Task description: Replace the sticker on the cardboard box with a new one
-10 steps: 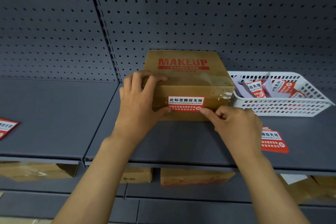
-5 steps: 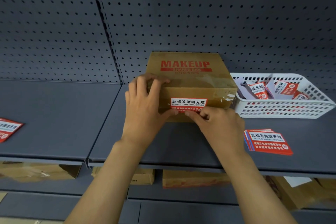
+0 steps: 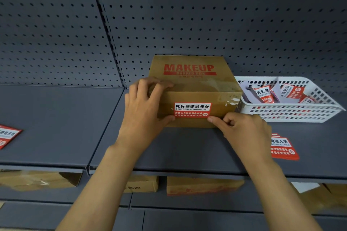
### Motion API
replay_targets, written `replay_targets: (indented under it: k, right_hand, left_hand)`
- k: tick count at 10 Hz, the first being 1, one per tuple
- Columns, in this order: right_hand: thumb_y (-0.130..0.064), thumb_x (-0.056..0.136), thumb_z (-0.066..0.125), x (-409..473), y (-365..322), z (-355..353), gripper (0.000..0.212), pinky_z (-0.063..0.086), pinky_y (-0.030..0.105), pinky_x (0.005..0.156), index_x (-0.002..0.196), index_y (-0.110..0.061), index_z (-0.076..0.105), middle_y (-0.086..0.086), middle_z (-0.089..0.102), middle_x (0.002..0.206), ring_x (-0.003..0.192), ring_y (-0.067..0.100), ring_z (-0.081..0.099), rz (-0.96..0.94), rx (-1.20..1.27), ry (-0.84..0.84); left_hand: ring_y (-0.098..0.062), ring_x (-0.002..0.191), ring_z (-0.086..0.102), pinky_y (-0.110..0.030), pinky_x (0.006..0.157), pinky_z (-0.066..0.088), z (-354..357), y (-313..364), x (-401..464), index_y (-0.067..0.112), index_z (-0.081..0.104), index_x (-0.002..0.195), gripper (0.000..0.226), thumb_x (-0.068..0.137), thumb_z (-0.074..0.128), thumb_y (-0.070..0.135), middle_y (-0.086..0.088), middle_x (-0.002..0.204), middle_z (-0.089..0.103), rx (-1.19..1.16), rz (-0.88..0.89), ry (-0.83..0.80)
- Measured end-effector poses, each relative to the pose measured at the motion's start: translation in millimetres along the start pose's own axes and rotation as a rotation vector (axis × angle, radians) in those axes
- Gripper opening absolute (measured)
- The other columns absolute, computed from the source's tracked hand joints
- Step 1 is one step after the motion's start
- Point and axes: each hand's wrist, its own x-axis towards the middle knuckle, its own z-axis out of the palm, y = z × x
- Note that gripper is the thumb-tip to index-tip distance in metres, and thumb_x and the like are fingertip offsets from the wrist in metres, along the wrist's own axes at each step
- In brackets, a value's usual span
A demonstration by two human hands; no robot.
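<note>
A brown cardboard box (image 3: pixel 189 82) printed "MAKEUP" stands on the grey shelf (image 3: pixel 56 127) against the pegboard. A red and white sticker (image 3: pixel 192 109) lies flat on its front face. My left hand (image 3: pixel 142 112) grips the box's front left corner, fingers over the top and thumb on the front just left of the sticker. My right hand (image 3: pixel 244 129) is curled, with one fingertip touching the sticker's lower right corner. I cannot tell whether that corner is lifted.
A white plastic basket (image 3: pixel 319 88) right of the box holds crumpled stickers and backing papers. A stack of flat red stickers (image 3: pixel 283 148) lies on the shelf behind my right wrist, and another sticker (image 3: pixel 7 135) at the far left. Cardboard boxes (image 3: pixel 202 185) sit on the shelf below.
My right fingertip slid left along the sticker's bottom edge, then back to its lower right corner. My left hand kept its hold on the box.
</note>
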Motion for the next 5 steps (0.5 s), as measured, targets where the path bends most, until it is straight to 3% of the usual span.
replay_targets:
  k: [2, 3, 4, 5]
  right_hand:
    - [-0.067, 0.078, 0.063, -8, 9, -9, 0.053, 0.036, 0.028, 0.052, 0.054, -0.020, 0.063, 0.004, 0.059, 0.044, 0.049, 0.032, 0.058, 0.016, -0.006, -0.027]
    - [-0.063, 0.082, 0.064, -21, 14, -21, 0.053, 0.030, 0.024, 0.048, 0.050, -0.020, 0.059, -0.002, 0.048, 0.040, 0.043, 0.025, 0.049, 0.013, -0.009, -0.049]
    - [-0.054, 0.085, 0.067, -38, 17, -35, 0.056, 0.032, 0.024, 0.042, 0.046, -0.017, 0.052, -0.003, 0.038, 0.037, 0.038, 0.020, 0.042, -0.014, -0.010, -0.051]
    - [-0.051, 0.087, 0.068, -48, 21, -50, 0.050, 0.040, 0.027, 0.044, 0.050, -0.017, 0.057, -0.001, 0.050, 0.040, 0.041, 0.021, 0.051, -0.008, 0.088, -0.059]
  left_hand:
    - [-0.026, 0.126, 0.044, -0.040, 0.101, 0.042, -4, -1, -4, 0.028, 0.049, 0.134, 0.079, 0.065, 0.085, 0.017, -0.002, 0.136, 0.044, -0.110, 0.000, -0.011]
    - [-0.019, 0.130, 0.044, -0.028, 0.109, 0.038, -8, 6, -16, 0.025, 0.051, 0.133, 0.065, 0.076, 0.076, 0.006, 0.001, 0.136, 0.043, -0.331, -0.125, 0.081]
    - [-0.014, 0.124, 0.047, -0.021, 0.104, 0.038, -14, 17, -29, 0.024, 0.055, 0.126, 0.049, 0.084, 0.071, 0.004, 0.008, 0.125, 0.044, -0.451, -0.263, 0.206]
    - [-0.008, 0.116, 0.051, -0.012, 0.093, 0.043, -20, 32, -46, 0.025, 0.057, 0.122, 0.038, 0.090, 0.067, 0.008, 0.005, 0.122, 0.052, -0.557, -0.363, 0.236]
